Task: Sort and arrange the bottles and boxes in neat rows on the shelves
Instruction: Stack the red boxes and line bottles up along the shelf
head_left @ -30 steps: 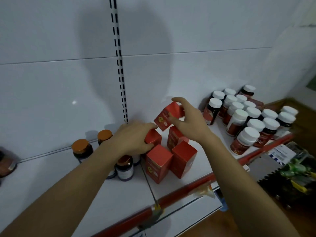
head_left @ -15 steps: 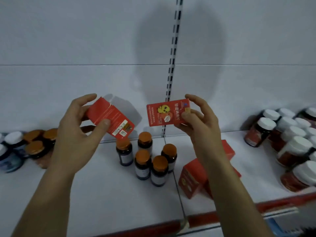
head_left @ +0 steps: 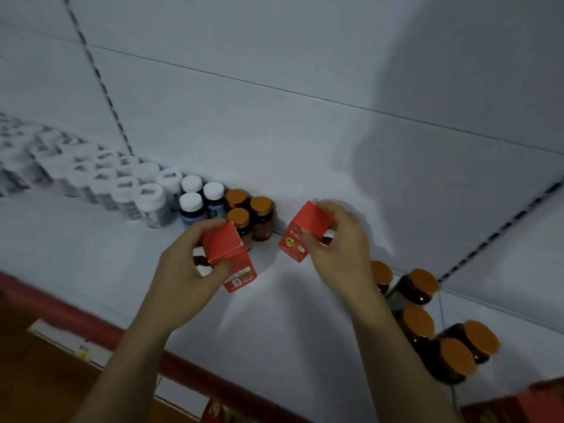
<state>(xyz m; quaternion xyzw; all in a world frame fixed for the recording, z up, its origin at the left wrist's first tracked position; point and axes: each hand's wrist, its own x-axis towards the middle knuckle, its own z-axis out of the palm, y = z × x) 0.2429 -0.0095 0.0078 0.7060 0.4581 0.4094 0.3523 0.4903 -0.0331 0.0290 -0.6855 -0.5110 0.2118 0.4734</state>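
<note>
My left hand (head_left: 186,267) grips a red box (head_left: 227,254) just above the white shelf (head_left: 91,264). A second red box (head_left: 305,232), with a yellow cartoon on its front, sits tilted in my right hand (head_left: 338,245). Both boxes hover next to a cluster of three orange-capped brown bottles (head_left: 250,215) against the back wall. Dark bottles with white caps (head_left: 198,198) stand left of those. Rows of white bottles (head_left: 100,181) run further left. More orange-capped bottles (head_left: 439,334) stand loosely at the right, partly behind my right forearm.
The shelf has a red front rail (head_left: 91,322). A slotted upright (head_left: 100,83) runs up the white back panel, another (head_left: 500,230) at the right. A red box corner (head_left: 534,401) shows at the bottom right. Bare shelf lies between the hands and the rail.
The view has swung left along the shelf. Both hands carried their red boxes left and down, from chest height to just above the shelf beside the orange-capped bottles.
</note>
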